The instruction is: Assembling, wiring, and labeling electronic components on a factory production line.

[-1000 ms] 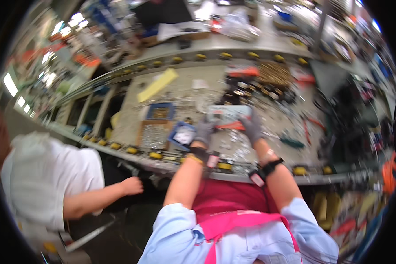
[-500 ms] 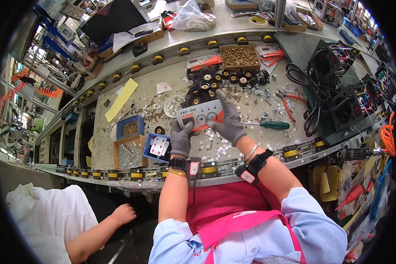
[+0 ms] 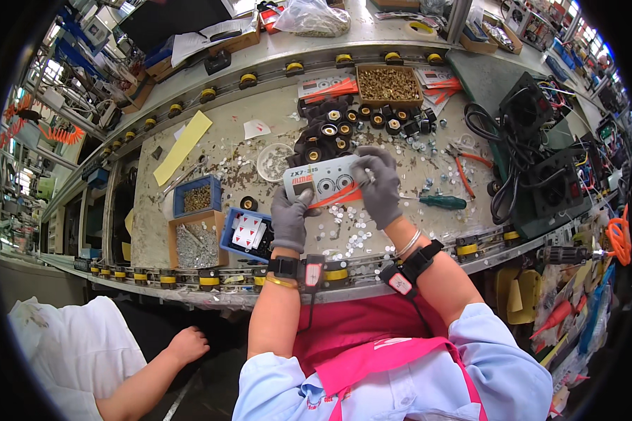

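Observation:
Between my two hands is a flat grey-and-orange front panel with printed dials, held tilted above the bench. My left hand, in a grey glove, grips its lower left corner with the thumb on the face. Gloved in grey too, my right hand has its fingers curled over the panel's right end. Just beyond the panel lie several black knobs with brass centres. A round clear dish of small pale discs sits to the left of them. Loose white discs are scattered below the panel.
At left stand a blue bin of brass parts, a cardboard box of silver hardware and a blue bin with white cards. A green screwdriver, pliers and cabled black units lie right. A co-worker's hand is lower left.
My right hand has shifted on the panel: its fingers, stretched upward along the right edge before, are now bent over that end. My left hand keeps its grip.

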A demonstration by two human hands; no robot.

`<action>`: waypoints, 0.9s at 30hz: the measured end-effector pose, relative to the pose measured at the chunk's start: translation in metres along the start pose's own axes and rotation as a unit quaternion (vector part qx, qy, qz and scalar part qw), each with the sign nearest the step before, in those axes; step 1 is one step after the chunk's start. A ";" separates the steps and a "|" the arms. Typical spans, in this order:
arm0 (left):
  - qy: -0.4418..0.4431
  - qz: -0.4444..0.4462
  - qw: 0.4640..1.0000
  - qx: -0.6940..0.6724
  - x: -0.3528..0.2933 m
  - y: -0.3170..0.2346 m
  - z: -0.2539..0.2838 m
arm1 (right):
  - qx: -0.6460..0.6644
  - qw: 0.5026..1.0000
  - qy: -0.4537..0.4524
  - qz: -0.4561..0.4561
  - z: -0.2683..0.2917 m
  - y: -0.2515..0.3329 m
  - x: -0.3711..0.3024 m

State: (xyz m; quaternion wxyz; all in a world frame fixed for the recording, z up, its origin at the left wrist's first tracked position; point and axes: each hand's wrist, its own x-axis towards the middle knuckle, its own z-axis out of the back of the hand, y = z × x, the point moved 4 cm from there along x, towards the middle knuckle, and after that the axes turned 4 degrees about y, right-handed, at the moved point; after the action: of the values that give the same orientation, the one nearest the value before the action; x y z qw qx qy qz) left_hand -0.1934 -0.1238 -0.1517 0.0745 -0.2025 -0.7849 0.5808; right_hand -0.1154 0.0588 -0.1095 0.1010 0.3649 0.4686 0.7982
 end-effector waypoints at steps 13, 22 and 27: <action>-0.019 -0.022 0.999 -0.037 0.001 -0.004 0.000 | 0.289 0.892 0.191 -0.291 -0.015 -0.005 -0.013; -0.006 -0.016 0.999 -0.043 0.002 -0.010 -0.005 | 0.364 0.895 -0.029 -0.254 0.004 -0.039 0.002; 0.006 0.038 0.997 -0.066 -0.001 -0.007 -0.006 | 0.417 0.859 -0.101 -0.281 0.013 -0.061 -0.002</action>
State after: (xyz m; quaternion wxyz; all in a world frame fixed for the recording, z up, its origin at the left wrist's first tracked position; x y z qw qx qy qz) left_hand -0.1915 -0.1205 -0.1426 0.0431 -0.2402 -0.8129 0.5289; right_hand -0.1163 0.1002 -0.1568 0.2057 0.3044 0.8273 0.4249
